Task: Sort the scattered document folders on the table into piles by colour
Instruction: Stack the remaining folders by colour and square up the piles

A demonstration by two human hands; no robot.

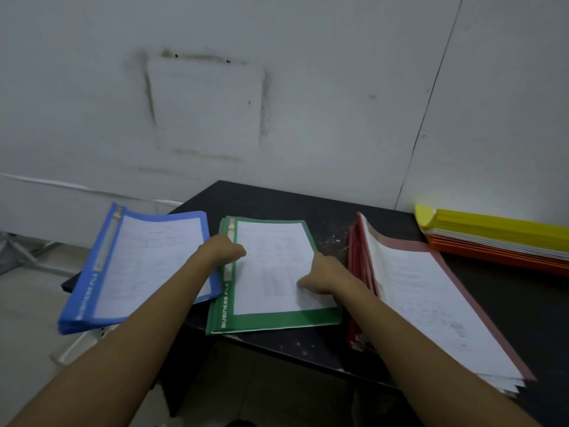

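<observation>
Black table is set against a white wall. Nearest, the green pile is judged to be under squaring: its spine edge is gripped by the curled left hand, and the right hand is laid on its top sheet, grip unclear. It is flanked by the blue pile and red pile; yellow folders are stacked on orange folders beyond. Next, an even push from both sides is called for.
</observation>
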